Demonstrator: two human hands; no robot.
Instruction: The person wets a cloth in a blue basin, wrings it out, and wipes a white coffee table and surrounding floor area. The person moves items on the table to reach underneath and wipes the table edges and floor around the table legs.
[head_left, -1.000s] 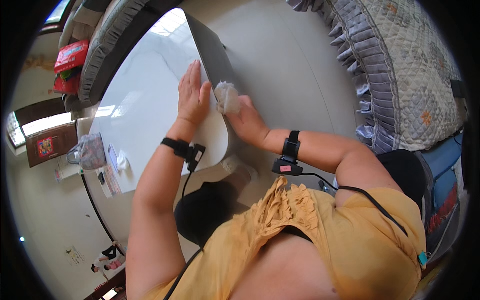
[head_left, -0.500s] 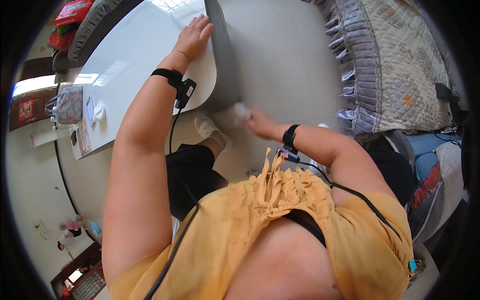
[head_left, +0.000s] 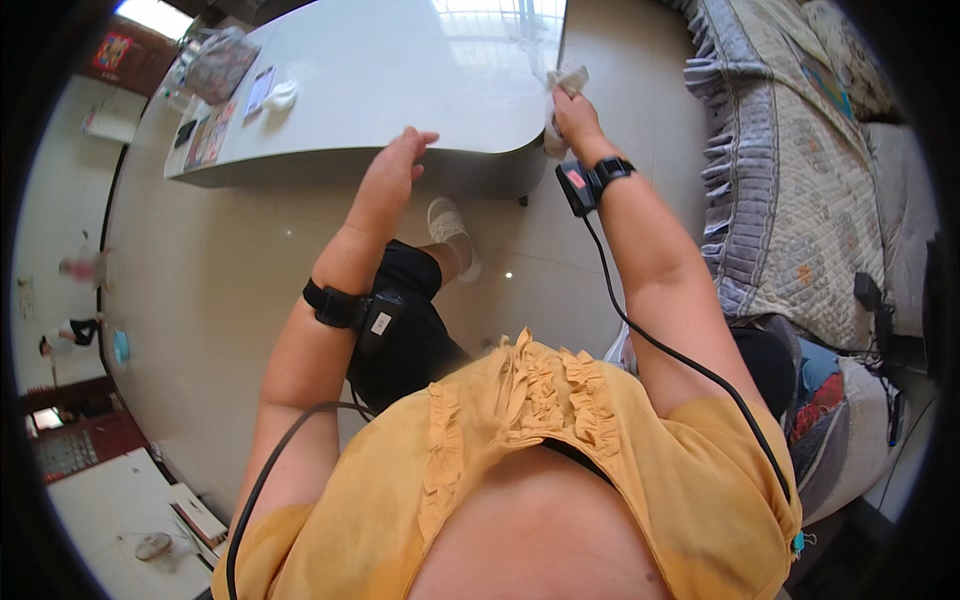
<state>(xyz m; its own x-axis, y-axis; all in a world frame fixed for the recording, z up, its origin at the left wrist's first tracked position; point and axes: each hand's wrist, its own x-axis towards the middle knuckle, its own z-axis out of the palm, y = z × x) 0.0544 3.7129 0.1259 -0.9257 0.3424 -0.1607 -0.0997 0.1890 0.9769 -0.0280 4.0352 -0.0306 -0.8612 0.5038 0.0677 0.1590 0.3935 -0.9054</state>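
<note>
My right hand (head_left: 578,120) is closed around a crumpled whitish cloth (head_left: 571,79) at the right corner of a glossy white table (head_left: 400,85). Part of the cloth sticks up past my fingers, and another bit hangs below the tabletop's edge. Near the table's front edge, my left hand (head_left: 396,170) hovers with its fingers stretched out and nothing in it. Both wrists or forearms carry black strapped devices with cables.
On the table's left end are a patterned bag (head_left: 222,66), a phone (head_left: 260,90), a crumpled white tissue (head_left: 281,97) and a printed sheet (head_left: 212,135). A sofa with a quilted cover (head_left: 790,190) stands at the right. My white shoe (head_left: 447,222) is under the table's front.
My left hand has come off the tabletop back toward me. My right hand has moved up from below the table's corner to its edge with the cloth. My view has shifted.
</note>
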